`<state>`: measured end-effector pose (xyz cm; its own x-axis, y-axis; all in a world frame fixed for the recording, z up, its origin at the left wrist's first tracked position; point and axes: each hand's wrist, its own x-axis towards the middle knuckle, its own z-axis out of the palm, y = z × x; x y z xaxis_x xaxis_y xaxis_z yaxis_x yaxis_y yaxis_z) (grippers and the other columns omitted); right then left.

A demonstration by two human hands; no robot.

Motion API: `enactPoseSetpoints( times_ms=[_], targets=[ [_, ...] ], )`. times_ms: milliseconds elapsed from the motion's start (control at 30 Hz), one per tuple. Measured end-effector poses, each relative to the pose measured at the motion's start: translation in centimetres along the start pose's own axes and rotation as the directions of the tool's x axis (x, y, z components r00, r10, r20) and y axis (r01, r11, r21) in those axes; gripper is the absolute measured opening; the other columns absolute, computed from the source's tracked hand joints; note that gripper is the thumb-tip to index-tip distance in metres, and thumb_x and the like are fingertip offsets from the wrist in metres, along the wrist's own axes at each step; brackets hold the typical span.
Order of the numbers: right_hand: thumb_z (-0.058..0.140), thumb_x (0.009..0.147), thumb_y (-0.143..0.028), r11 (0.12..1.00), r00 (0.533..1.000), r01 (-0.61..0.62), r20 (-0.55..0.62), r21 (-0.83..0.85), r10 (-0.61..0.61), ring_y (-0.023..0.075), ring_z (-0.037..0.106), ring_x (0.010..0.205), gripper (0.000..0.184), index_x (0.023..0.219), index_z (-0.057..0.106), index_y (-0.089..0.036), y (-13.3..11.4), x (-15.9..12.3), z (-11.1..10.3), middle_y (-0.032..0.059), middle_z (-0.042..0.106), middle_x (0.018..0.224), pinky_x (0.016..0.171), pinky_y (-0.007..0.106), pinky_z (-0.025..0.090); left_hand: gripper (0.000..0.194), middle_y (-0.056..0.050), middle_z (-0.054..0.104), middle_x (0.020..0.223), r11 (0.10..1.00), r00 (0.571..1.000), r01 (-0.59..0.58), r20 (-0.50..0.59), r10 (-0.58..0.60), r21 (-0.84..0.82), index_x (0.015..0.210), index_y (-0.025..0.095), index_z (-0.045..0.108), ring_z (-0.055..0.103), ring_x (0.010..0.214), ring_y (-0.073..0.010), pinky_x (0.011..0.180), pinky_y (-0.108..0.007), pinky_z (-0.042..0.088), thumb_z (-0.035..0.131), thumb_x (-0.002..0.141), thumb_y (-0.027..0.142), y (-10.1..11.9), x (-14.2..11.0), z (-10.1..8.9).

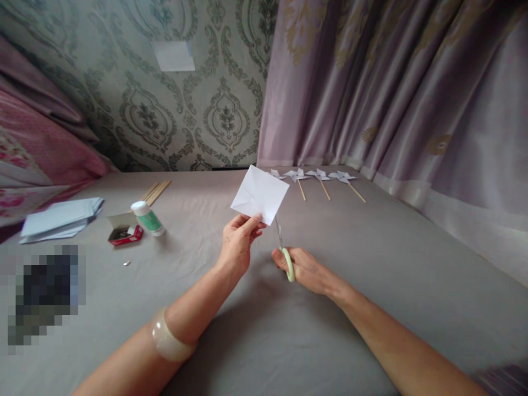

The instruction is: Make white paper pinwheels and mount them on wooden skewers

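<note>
My left hand (240, 237) pinches the lower corner of a white square of paper (260, 192), held up above the grey cloth. Faint crease lines run across the sheet. My right hand (304, 268) grips a pair of scissors (290, 265) by the pale green handles. The blades point up beside the paper's lower right corner; whether they touch it I cannot tell. Behind, at the right, several white paper pinwheels (319, 175) lie in a row, some with wooden sticks showing.
Left of my hands stand a glue stick (149, 219) with a white cap and a small open red box (126, 235). Wooden sticks (157, 192) lie behind them, and a stack of paper (61, 220) lies farther left. A blurred dark object (49, 291) sits at the left. Curtains (371, 82) border the right.
</note>
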<state>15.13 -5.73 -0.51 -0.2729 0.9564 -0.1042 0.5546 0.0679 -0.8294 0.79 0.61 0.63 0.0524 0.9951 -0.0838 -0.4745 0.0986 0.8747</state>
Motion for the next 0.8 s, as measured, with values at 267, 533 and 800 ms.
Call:
enactPoseSetpoints(
  times_ms=[267, 533, 800],
  targets=[
    [0.044, 0.081, -0.068, 0.997, 0.999, 0.039, -0.01, 0.065, -0.038, 0.0088, 0.025, 0.056, 0.054, 0.06, 0.039, -0.019, -0.07, -0.07, 0.4, -0.0056, 0.029, 0.058, 0.05, 0.024, 0.021, 0.027, 0.0, 0.063, 0.063, 0.999, 0.999, 0.029, 0.019, -0.028, -0.025, 0.062, 0.014, 0.059, 0.059, 0.06, -0.0085, 0.058, -0.019, 0.044, 0.08, 0.055, 0.028, 0.13, -0.54, 0.42],
    [0.048, 0.077, -0.069, 0.995, 0.998, 0.033, -0.053, 0.098, -0.028, 0.0085, 0.026, 0.053, 0.055, 0.056, 0.042, -0.018, -0.44, -0.07, 0.39, -0.0052, 0.031, 0.054, 0.049, 0.025, 0.021, 0.028, 0.0, 0.062, 0.063, 0.999, 0.999, 0.044, 0.013, -0.044, -0.032, 0.061, 0.014, 0.057, 0.059, 0.06, -0.0086, 0.061, -0.021, 0.045, 0.08, 0.054, 0.028, 0.16, -0.7, 0.49],
    [0.051, 0.075, -0.068, 0.993, 0.998, 0.009, -0.07, 0.121, 0.0, 0.0081, 0.026, 0.053, 0.055, 0.054, 0.043, -0.017, -0.42, -0.05, 0.46, -0.0055, 0.032, 0.052, 0.049, 0.024, 0.021, 0.026, 0.0, 0.063, 0.063, 0.999, 0.999, 0.034, 0.021, -0.033, -0.037, 0.061, 0.014, 0.057, 0.058, 0.061, -0.0083, 0.062, -0.02, 0.045, 0.079, 0.056, 0.027, 0.11, -0.76, 0.57]
  ],
)
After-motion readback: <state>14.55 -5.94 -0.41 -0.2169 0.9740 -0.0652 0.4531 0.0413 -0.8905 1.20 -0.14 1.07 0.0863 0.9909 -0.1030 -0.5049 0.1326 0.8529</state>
